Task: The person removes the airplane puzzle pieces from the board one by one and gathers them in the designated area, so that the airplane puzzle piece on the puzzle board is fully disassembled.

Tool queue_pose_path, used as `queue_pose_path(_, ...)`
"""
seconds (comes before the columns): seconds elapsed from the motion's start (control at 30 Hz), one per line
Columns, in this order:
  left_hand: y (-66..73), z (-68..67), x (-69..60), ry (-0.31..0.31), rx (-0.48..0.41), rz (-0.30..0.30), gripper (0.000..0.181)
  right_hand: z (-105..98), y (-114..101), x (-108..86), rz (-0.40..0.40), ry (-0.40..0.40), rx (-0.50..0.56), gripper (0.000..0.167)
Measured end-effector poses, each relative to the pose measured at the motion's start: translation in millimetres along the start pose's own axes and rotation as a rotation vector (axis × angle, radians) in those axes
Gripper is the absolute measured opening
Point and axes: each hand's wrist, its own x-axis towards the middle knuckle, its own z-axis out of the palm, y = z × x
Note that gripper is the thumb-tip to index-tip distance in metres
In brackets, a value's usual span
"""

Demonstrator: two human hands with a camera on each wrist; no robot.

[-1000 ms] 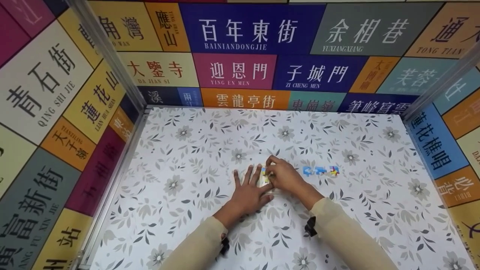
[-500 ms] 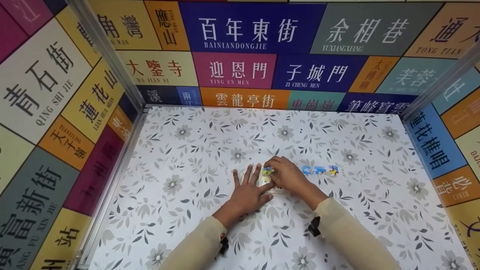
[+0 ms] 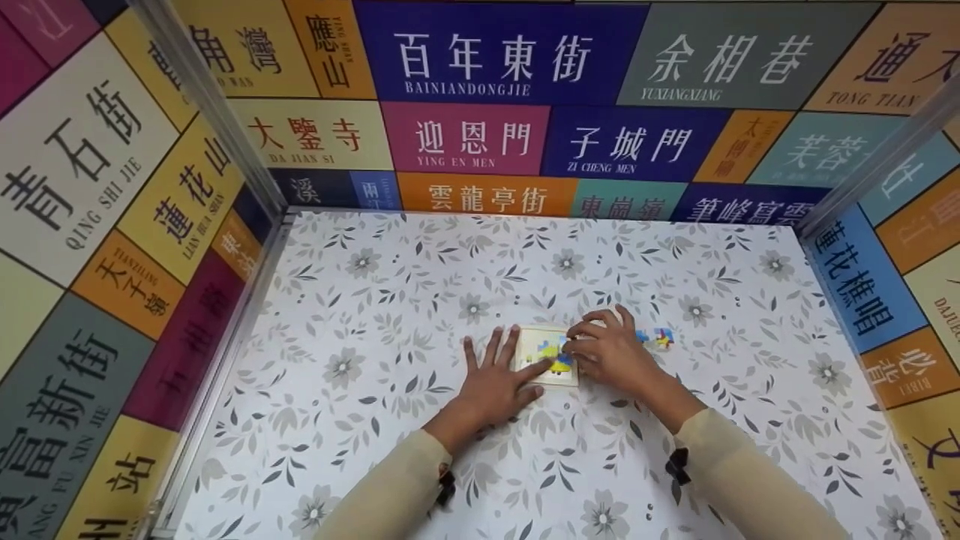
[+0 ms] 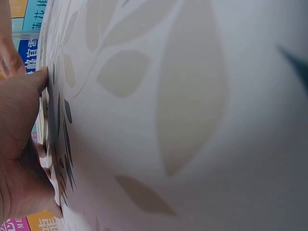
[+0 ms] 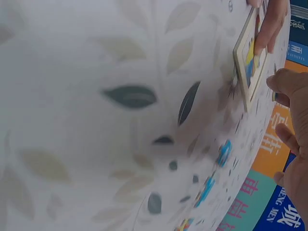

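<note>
Shifted toward 3 o'clock since the earlier frame, a person's right hand point(image 3: 613, 352) uncovers more of the small puzzle board point(image 3: 530, 343) on a flower-patterned tabletop point(image 3: 420, 300). Its thumb and forefinger come together in a pinch on what appears to be a thin puzzle piece point(image 5: 274, 96) (seen almost edge-on from the right wrist), the other fingers loosely bent.

At the board's 8 o'clock, the left hand point(image 3: 491, 390) lies palm down with fingers spread and straight, gripping nothing, its forefinger reaching over the board. A yellow patch of pieces point(image 3: 550, 351) sits inside the frame; three loose pieces point(image 5: 204, 191) wait off its 3 o'clock side.

Such pieces look light, stiff and thin, likely prone to skid on the smooth surface; opposite edges should offer the best hold. The light board probably needs steadying by its rim.
</note>
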Motion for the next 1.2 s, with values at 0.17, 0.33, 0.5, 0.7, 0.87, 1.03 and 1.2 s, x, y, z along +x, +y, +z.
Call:
queue_pose_path(0.17,-0.3,-0.1,-0.2,0.006,-0.016,0.009,0.057,-9.1,11.8,-19.9,0.012,0.013,0.016,0.022)
queue_pose_path(0.33,-0.4,-0.5,-0.5,0.01,-0.029,0.018,0.057,-14.4,20.2,-38.4,0.022,0.028,0.037,0.025)
queue_pose_path(0.5,-2.3,3.1,1.8,0.005,-0.028,0.014,0.057,-19.8,24.8,-51.3,0.033,-0.015,0.042,0.021)
queue_pose_path(0.7,-4.7,8.1,4.6,-0.005,-0.055,0.012,0.057,-22.9,29.5,-60.0,0.022,-0.044,0.033,0.016)
queue_pose_path(0.87,-8.2,12.6,6.8,-0.006,-0.099,0.027,0.058,-19.2,33.9,-66.1,-0.016,-0.022,0.034,0.017)
queue_pose_path(1.03,-9.2,13.4,6.6,-0.003,-0.111,0.033,0.058,-15.0,37.1,-69.1,-0.037,-0.015,0.031,0.018)
queue_pose_path(1.2,-6.4,9.5,4.1,-0.005,-0.097,0.028,0.058,-13.6,39.3,-69.7,-0.046,-0.013,0.035,0.02)
